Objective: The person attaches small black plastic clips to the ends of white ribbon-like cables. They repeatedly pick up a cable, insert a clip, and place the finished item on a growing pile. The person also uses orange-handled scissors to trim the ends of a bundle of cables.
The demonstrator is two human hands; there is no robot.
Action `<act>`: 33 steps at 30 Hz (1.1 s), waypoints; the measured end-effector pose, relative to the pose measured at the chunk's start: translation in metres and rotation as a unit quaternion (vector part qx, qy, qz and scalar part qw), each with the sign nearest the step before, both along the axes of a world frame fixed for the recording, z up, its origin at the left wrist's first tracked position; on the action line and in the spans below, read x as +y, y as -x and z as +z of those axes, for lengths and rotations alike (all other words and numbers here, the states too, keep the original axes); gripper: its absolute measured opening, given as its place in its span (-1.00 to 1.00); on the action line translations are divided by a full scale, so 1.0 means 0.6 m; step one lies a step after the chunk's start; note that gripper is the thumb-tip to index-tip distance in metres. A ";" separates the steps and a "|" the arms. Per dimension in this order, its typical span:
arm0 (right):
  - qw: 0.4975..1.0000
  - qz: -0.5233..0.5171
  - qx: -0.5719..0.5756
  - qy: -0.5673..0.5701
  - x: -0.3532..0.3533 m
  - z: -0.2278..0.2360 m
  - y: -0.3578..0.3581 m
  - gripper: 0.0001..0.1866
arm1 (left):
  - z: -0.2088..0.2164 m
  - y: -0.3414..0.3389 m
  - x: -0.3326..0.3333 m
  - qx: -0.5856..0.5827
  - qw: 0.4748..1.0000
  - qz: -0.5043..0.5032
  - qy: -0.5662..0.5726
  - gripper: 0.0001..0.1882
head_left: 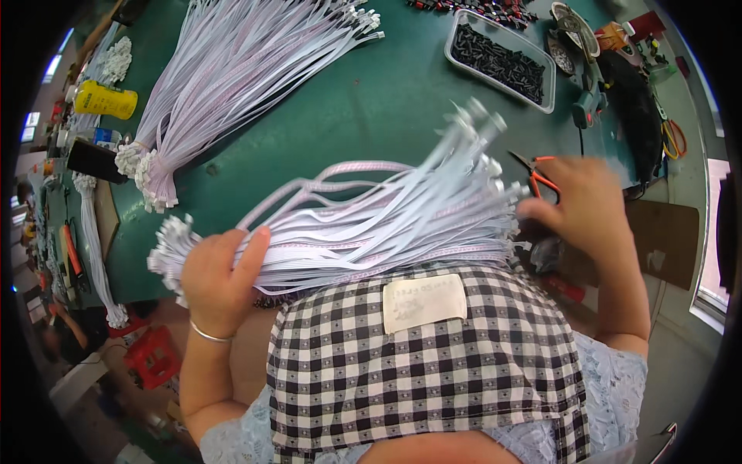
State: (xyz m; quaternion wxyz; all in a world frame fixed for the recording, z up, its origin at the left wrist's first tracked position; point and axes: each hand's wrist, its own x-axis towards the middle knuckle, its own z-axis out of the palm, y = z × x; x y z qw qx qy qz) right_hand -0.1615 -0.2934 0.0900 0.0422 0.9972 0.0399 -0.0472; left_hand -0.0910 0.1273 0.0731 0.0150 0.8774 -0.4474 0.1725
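Note:
A thick bundle of white flat cables [363,232], some with pink marks, lies across my front at the table's near edge. Around its left end, just behind the white connectors [171,246], my left hand [220,267] is closed. Toward the right, the loose ends fan upward, and their tips are blurred. My right hand [580,201], smeared by motion, is beside those right-hand connector ends, its thumb and fingers apart and no cable seen in it. Orange-handled cutters [545,182] lie by its fingers, partly covered; whether the fingers touch them is unclear.
Another big cable bundle [232,85] lies on the green table [348,100] at the far left. Near it are a yellow bottle [107,100] and a dark phone-like slab [96,159]. At the far right stands a clear tub [550,93] of small black parts.

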 end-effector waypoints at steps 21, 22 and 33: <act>0.889 0.064 0.075 -0.448 0.055 -0.083 0.042 -0.47 | 0.030 0.002 0.046 -0.099 0.988 0.016 0.122 -0.56; 0.865 0.052 0.065 -0.495 0.058 -0.091 0.050 -0.50 | 0.008 0.005 0.060 -0.085 0.986 0.030 0.140 -0.56; 0.601 -0.098 -0.067 -0.791 0.116 -0.163 0.073 -0.57 | -0.111 0.064 0.038 -0.136 0.981 0.088 0.103 -0.54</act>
